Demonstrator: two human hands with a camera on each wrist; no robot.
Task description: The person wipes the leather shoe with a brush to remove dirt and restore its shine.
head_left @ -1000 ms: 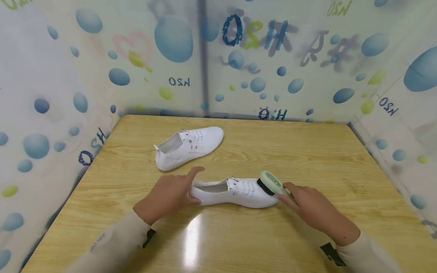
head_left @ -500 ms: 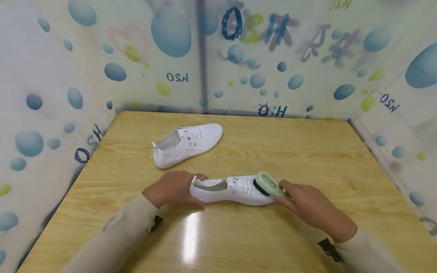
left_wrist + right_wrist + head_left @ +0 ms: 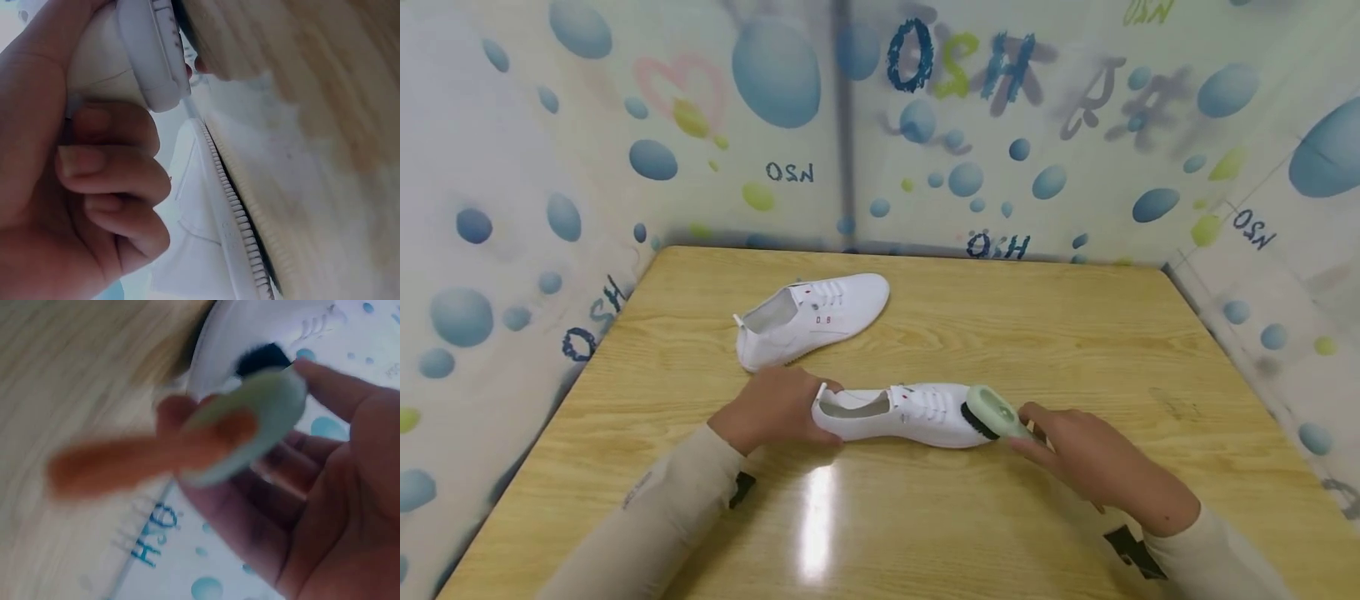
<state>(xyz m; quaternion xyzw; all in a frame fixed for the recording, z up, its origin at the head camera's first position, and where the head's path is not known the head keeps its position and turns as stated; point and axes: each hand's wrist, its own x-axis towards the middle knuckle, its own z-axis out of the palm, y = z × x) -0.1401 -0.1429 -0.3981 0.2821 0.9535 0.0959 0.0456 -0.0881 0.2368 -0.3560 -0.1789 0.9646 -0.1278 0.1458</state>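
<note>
A white lace-up shoe stands on the table with its toe to the right. My left hand grips it by the heel; in the left wrist view the thumb lies along the heel and the other fingers are curled beneath. A pale green brush has its black bristles right at the shoe's toe. My right hand holds that brush by its handle, between thumb and fingers. In the right wrist view an orange-brown piece, blurred, sticks out from the green handle.
Behind, a matching white shoe lies on the wooden table, its heel close to my left hand. Walls with a blue bubble print enclose the table's back and sides.
My left hand, earlier with its thumb raised at the heel, now holds the heel. The shoe has shifted slightly left. The brush moved back along the toe, then toward the tip again.
</note>
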